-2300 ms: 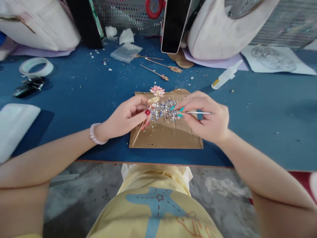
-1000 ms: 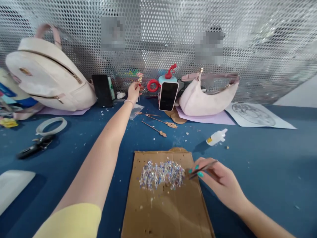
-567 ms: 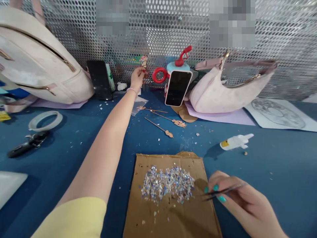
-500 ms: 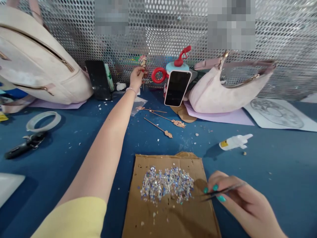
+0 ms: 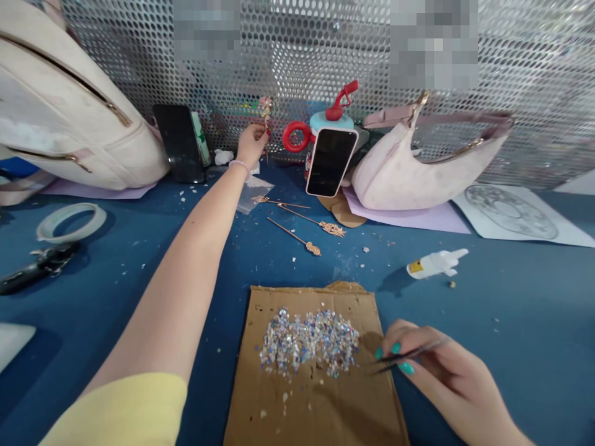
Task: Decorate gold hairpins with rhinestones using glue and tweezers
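My left hand (image 5: 253,141) is stretched out to the back of the table, closed on the thin stem of an ornamental hairpin (image 5: 265,109). The pin stands upright with its pale, flower-like head on top. In front of that wrist, several gold-coloured hairpins (image 5: 312,248) lie on the blue tabletop beside a small clear plastic bag (image 5: 255,193). My right hand (image 5: 439,375) pinches dark tweezers (image 5: 400,358), their tips over the right side of a cardboard sheet (image 5: 269,415). On the cardboard, left of the tips, is a heap of small glittering rhinestones (image 5: 309,341).
A phone (image 5: 331,162) leans against a cup with a red handle (image 5: 296,137). Another phone (image 5: 179,144) stands farther left. Bags (image 5: 400,176) line the perforated metal screen (image 5: 307,56). A white glue bottle (image 5: 437,264) lies right; a tape roll (image 5: 72,223) lies left.
The view has shifted slightly. My left hand still holds the hairpin at the back, its head turned a little. My right hand with the tweezers stays at the cardboard's right edge.
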Demonstrator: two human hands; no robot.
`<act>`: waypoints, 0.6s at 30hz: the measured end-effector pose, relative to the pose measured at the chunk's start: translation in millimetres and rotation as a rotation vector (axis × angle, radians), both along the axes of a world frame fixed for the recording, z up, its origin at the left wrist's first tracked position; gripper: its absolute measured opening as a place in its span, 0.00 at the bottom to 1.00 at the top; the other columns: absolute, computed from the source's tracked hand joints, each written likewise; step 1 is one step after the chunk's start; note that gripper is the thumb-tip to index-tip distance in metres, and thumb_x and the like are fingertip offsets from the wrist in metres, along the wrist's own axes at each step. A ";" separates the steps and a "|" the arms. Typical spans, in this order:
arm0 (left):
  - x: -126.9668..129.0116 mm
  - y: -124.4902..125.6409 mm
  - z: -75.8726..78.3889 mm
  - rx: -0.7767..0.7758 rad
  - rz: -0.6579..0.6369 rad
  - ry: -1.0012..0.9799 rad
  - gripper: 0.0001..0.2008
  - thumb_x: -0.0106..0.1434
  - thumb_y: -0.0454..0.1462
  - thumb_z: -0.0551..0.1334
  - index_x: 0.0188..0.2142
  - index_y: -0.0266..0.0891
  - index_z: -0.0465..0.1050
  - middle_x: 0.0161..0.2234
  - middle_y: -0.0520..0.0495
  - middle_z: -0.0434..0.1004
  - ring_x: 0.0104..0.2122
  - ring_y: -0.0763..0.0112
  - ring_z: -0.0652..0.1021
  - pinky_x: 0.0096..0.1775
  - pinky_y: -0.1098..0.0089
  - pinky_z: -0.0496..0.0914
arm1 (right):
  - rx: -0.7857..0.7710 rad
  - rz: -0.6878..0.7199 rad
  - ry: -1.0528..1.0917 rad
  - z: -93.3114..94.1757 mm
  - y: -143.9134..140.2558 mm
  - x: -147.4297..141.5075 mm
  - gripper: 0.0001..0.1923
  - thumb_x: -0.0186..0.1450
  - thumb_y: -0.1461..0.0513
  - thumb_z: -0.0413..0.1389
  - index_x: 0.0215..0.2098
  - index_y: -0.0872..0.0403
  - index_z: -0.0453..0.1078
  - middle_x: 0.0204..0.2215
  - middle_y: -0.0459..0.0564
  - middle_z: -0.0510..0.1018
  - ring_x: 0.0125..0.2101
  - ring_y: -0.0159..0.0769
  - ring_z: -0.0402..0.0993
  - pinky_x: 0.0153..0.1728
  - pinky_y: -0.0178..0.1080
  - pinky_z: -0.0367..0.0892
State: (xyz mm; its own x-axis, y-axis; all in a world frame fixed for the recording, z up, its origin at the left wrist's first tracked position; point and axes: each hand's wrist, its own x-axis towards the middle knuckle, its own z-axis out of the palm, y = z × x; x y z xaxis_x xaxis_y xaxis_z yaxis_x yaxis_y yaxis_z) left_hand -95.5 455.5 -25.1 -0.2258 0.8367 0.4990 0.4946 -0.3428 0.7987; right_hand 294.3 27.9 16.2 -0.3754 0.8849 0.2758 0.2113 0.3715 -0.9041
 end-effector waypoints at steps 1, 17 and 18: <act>0.9 -2.3 1.9 0.016 0.032 0.030 0.14 0.70 0.44 0.63 0.47 0.35 0.72 0.41 0.43 0.79 0.44 0.63 0.80 0.48 0.57 0.77 | 0.000 0.000 0.006 0.1 0.1 -0.2 0.02 0.68 0.62 0.58 0.38 0.47 0.73 0.28 0.46 0.81 0.31 0.31 0.79 0.32 0.29 0.77; 37.9 -189.5 -2.4 0.089 -0.262 0.812 0.11 0.71 0.41 0.60 0.48 0.39 0.74 0.47 0.43 0.77 0.44 0.65 0.78 0.47 0.61 0.75 | -0.048 -0.033 0.031 0.1 -1.8 -3.0 0.02 0.67 0.61 0.61 0.34 0.48 0.75 0.27 0.47 0.82 0.30 0.31 0.80 0.32 0.28 0.77; 41.2 -199.4 -1.6 0.096 -0.323 0.874 0.08 0.71 0.39 0.59 0.45 0.39 0.76 0.43 0.44 0.78 0.43 0.65 0.78 0.47 0.63 0.74 | -0.054 -0.038 0.026 -0.5 -1.8 -3.6 0.03 0.67 0.60 0.61 0.34 0.48 0.75 0.27 0.47 0.82 0.30 0.31 0.81 0.31 0.29 0.77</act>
